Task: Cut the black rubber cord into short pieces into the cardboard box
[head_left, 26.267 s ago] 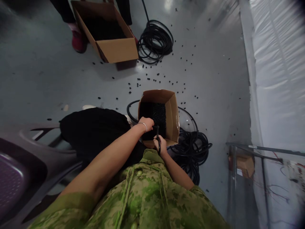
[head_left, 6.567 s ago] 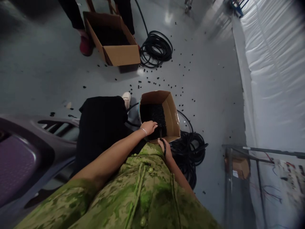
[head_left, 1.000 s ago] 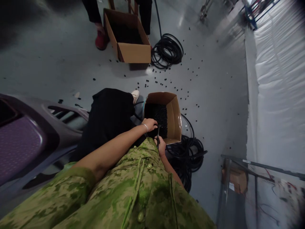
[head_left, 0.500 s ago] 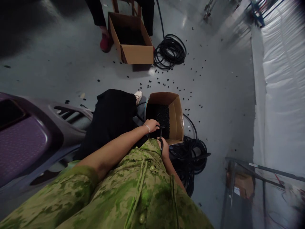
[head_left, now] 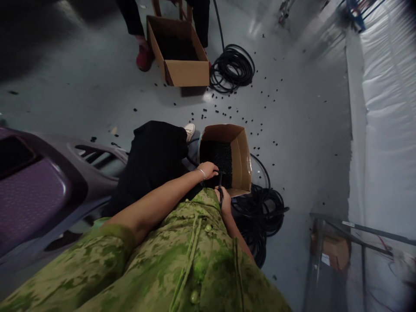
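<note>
Over the near edge of an open cardboard box [head_left: 241,160], my left hand [head_left: 208,170] is closed in a pinch on the end of a black hose, mostly hidden by the fingers. A bracelet circles that wrist. Close against the shirt, my right hand [head_left: 225,200] grips a black-handled cutter [head_left: 220,190]; its narrow end points up at the left fingertips. Its exact kind is hard to make out. Small black pieces [head_left: 217,154] fill the bottom of the box below both hands.
Coiled black hose [head_left: 266,212] lies right of the box, and another coil [head_left: 232,69] farther off. A person's legs [head_left: 133,17] flank a second cardboard box [head_left: 186,73]. Black bits dot the floor. A purple plastic chair [head_left: 35,199] stands left; a metal frame [head_left: 367,232] right.
Both hands stay nearly in place at the box. The cutter's narrow end has shifted slightly beside the left fingertips. The whole view has moved a little.
</note>
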`<state>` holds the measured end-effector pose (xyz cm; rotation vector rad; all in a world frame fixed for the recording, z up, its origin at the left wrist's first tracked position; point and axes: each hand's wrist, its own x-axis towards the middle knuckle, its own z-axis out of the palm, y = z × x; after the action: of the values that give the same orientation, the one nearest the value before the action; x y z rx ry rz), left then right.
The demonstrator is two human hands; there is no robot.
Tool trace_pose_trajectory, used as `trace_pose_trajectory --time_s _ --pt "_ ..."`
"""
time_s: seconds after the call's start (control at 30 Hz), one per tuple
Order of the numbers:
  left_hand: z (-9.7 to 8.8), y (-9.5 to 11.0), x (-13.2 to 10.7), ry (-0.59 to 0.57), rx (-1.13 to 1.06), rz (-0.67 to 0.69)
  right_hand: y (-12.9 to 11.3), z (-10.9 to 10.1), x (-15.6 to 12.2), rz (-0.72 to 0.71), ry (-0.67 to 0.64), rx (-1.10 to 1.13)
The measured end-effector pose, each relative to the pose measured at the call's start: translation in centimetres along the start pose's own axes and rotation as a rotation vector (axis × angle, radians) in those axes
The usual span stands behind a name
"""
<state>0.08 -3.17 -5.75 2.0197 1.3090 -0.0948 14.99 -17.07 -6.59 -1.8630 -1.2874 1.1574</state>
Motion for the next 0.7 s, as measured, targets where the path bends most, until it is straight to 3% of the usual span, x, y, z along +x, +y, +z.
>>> trace_pose_trajectory --time_s 0.7 --pt "0.18 0.25 0.02 0.025 0.013 0.017 0.34 0.08 -0.06 -0.03 0.013 -0.035"
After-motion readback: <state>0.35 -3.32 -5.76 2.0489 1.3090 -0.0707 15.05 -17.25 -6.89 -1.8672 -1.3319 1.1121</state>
